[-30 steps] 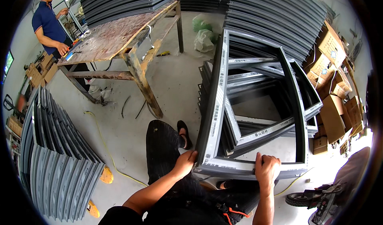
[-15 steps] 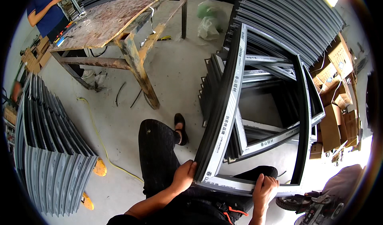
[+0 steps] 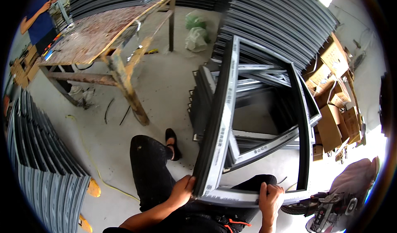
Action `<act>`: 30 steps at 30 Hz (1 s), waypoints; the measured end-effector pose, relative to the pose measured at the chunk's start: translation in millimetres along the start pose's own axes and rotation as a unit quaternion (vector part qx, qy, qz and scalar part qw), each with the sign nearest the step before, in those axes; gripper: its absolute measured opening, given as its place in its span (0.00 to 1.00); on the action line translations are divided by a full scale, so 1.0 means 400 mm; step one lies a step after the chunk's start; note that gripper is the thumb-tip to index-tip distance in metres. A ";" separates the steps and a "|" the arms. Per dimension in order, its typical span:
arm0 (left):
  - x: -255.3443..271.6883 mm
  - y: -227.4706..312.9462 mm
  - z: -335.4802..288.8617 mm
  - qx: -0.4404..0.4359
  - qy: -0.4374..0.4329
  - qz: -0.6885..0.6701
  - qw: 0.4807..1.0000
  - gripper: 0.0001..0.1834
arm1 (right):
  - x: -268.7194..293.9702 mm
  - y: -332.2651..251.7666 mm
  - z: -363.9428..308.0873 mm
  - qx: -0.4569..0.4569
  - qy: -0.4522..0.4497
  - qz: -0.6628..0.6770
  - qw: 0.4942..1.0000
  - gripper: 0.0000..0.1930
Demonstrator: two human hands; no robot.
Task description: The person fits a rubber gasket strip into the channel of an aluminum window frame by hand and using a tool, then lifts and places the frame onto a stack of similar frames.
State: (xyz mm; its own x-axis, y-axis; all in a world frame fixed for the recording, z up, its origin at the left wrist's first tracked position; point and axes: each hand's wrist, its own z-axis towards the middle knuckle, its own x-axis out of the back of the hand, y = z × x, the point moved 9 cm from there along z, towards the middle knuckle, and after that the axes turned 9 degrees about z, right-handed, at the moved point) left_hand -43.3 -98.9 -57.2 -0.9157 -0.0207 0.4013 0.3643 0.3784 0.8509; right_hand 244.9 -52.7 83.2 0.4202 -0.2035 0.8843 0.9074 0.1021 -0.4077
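On a pale concrete floor [image 3: 165,84] in a cluttered workshop: worn wooden workbench [image 3: 99,38] upper left, stacked grey metal profiles [image 3: 41,158] along the left edge, cardboard boxes [image 3: 335,96] at right. Another person [image 3: 39,20] by the bench, cut off by the rim. Large grey window frame [image 3: 225,113] held upright over the knees, above more frames [image 3: 256,88] piled behind. Left hand [image 3: 182,190] clamped on its near corner, right hand [image 3: 271,198] curled over the bottom rail. Bare floor between bench and frame.
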 end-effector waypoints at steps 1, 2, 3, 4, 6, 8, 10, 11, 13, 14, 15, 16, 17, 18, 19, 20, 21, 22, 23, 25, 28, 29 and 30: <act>-0.002 -0.013 -0.017 0.016 -0.017 -0.006 1.000 0.20 | 0.020 -0.019 -0.012 -0.006 -0.006 0.007 1.000 0.20; 0.011 -0.009 -0.018 0.012 -0.009 -0.001 1.000 0.20 | 0.030 -0.035 -0.020 -0.012 -0.014 0.018 1.000 0.20; 0.021 -0.004 -0.018 0.007 -0.001 0.004 1.000 0.20 | 0.042 -0.052 -0.022 0.003 -0.007 0.019 1.000 0.20; 0.030 -0.002 -0.024 0.006 0.007 0.009 1.000 0.20 | 0.041 -0.043 -0.022 0.008 0.003 0.018 1.000 0.20; 0.030 0.022 0.034 -0.033 0.014 -0.013 0.999 0.20 | 0.013 -0.003 -0.008 0.021 0.027 0.016 0.999 0.19; -0.002 -0.002 0.121 -0.069 0.019 -0.053 0.996 0.17 | 0.001 0.024 0.024 0.026 0.038 0.027 0.999 0.19; -0.018 0.045 0.176 -0.051 -0.002 -0.033 0.998 0.17 | 0.011 0.033 0.076 0.021 0.069 -0.005 0.997 0.19; -0.036 0.050 0.207 -0.058 -0.002 -0.001 0.998 0.18 | 0.016 0.045 0.103 0.012 0.066 -0.006 0.998 0.19; -0.066 0.085 0.235 -0.094 0.012 0.015 0.995 0.21 | 0.024 0.083 0.140 0.003 0.075 -0.009 0.997 0.20; -0.090 0.093 0.238 -0.101 0.011 0.027 0.994 0.22 | 0.019 0.106 0.145 0.007 0.075 -0.010 0.997 0.20; -0.114 0.080 0.248 -0.067 -0.024 0.057 0.996 0.22 | 0.011 0.129 0.142 0.011 0.075 -0.012 0.997 0.20; -0.140 0.037 0.262 -0.107 0.009 0.045 0.993 0.21 | 0.005 0.143 0.140 0.020 0.073 -0.011 0.997 0.20; -0.152 0.034 0.249 -0.104 0.009 0.042 0.994 0.21 | -0.001 0.162 0.126 0.025 0.065 0.004 0.998 0.19; -0.162 0.035 0.234 -0.100 0.011 0.039 0.994 0.20 | 0.007 0.169 0.122 0.026 0.069 -0.002 0.997 0.19; -0.163 0.037 0.213 -0.088 0.002 0.043 0.995 0.20 | 0.009 0.171 0.114 0.024 0.068 -0.005 0.997 0.19; -0.156 0.046 0.193 -0.076 -0.008 0.047 0.996 0.20 | 0.009 0.170 0.104 0.022 0.067 -0.009 0.997 0.18; -0.155 0.044 0.181 -0.064 -0.017 0.051 0.996 0.20 | 0.004 0.172 0.094 0.028 0.064 -0.004 0.998 0.18; -0.155 0.040 0.179 -0.067 -0.014 0.046 0.997 0.20 | 0.008 0.169 0.090 0.030 0.070 -0.004 0.997 0.17; -0.157 0.032 0.173 -0.071 -0.010 0.041 0.997 0.20 | 0.014 0.165 0.086 0.031 0.075 -0.005 0.997 0.17; -0.156 0.026 0.167 -0.062 -0.016 0.026 0.998 0.20 | 0.018 0.159 0.087 0.034 0.081 -0.008 0.996 0.17; -0.158 0.046 0.178 -0.032 -0.040 -0.006 0.999 0.20 | 0.014 0.166 0.091 0.024 0.080 -0.003 0.996 0.17; -0.161 0.043 0.180 -0.009 -0.048 -0.060 0.997 0.21 | 0.015 0.165 0.091 0.026 0.086 -0.001 0.996 0.17; -0.160 0.035 0.185 -0.001 -0.053 -0.070 0.996 0.21 | 0.016 0.161 0.092 0.029 0.095 0.002 0.995 0.18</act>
State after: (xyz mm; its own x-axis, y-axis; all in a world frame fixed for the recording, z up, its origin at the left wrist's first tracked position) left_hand 8.0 -23.8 -96.1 -0.9702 0.0248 0.2412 0.2325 0.3770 0.8965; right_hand 305.9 -11.7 71.0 0.4229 -0.3827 0.8214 0.9060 0.1589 -0.3924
